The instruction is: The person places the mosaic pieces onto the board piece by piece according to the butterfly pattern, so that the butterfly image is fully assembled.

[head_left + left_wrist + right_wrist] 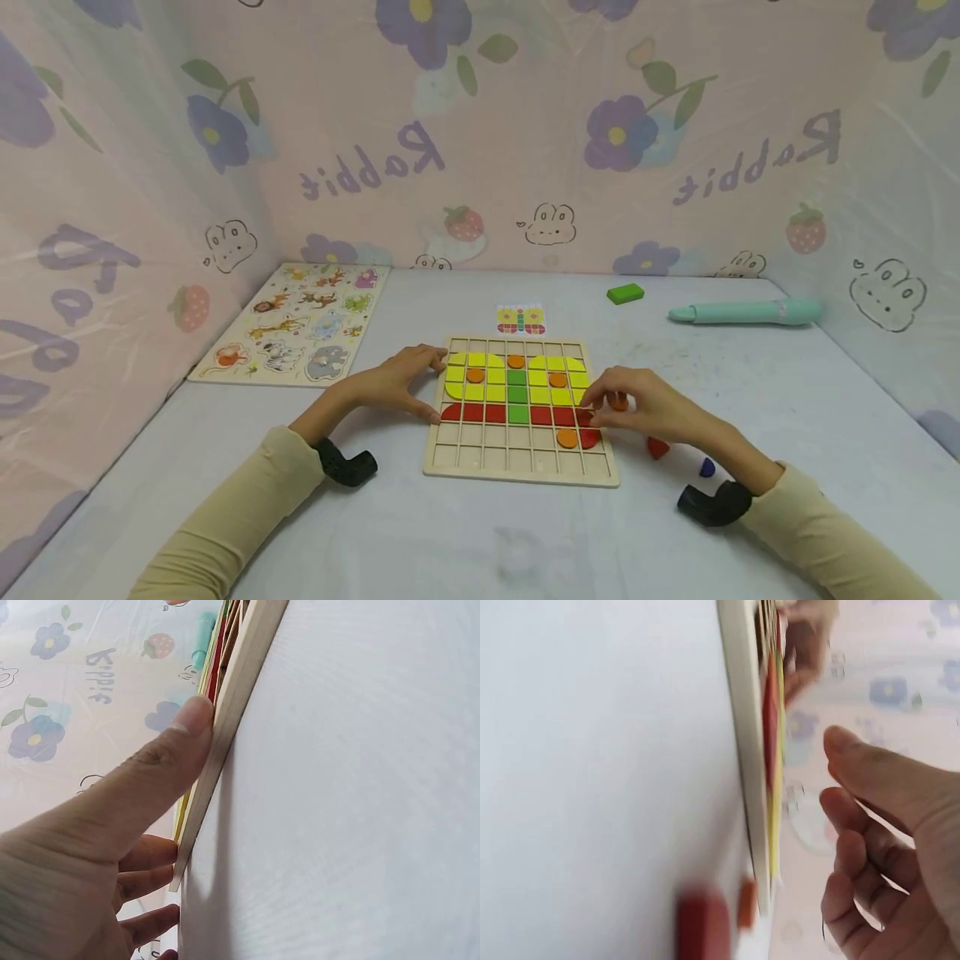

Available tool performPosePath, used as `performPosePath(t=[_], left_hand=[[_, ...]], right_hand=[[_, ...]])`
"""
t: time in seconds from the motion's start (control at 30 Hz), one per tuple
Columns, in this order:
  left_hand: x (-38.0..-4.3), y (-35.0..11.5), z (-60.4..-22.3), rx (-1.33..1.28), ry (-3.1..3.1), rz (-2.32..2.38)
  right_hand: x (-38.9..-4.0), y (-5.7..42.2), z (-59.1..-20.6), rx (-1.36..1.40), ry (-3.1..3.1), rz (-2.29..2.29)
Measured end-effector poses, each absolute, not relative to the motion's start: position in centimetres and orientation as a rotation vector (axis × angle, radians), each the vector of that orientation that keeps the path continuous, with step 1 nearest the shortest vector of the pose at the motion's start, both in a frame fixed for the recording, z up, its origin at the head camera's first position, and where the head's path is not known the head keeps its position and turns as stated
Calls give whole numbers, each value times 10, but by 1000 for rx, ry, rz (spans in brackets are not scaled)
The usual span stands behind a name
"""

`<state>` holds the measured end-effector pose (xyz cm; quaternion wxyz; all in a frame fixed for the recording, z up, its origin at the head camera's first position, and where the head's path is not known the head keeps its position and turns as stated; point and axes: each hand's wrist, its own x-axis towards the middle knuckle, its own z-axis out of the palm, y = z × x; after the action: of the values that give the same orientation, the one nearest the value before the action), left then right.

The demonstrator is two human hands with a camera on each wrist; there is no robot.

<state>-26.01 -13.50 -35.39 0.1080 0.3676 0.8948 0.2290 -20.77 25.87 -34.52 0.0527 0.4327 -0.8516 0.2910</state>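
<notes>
A light wooden grid board (480,458) lies in the middle of the table in the head view. Yellow, red, green and orange pieces fill many of its squares. My left hand (393,383) rests against the board's left edge; in the left wrist view its thumb (196,716) touches the rim. Over the board's right edge is my right hand (645,404), thumb and forefinger close above the end of the red row. The right wrist view shows nothing between those fingers. Just below them sit an orange disc (567,437) and a rounded red piece (590,438).
An orange piece (617,402), a red piece (657,448) and a blue piece (707,467) lie right of the board. Behind it are a butterfly picture card (521,319), a green block (626,293) and a teal pen-shaped object (746,312). An animal puzzle board (300,337) lies at left.
</notes>
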Motion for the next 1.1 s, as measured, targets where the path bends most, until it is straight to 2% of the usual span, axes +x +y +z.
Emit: performPosePath(t=[0.2,0.4,0.6,1.1], left_hand=[[-259,-135,-354,1076,2647,664],[-259,-134,-355,1053,2641,662],[-260,-134,-357,1066,2640,666],[-259,-134,-353,1079,2634,672]], right_hand=[[-220,315,-337,1160,-2677,852],[-225,353,-346,1285,-2788,928],[-228,359,-354,1386,-2762,999],[-228,354,-357,1100,-2846,915]])
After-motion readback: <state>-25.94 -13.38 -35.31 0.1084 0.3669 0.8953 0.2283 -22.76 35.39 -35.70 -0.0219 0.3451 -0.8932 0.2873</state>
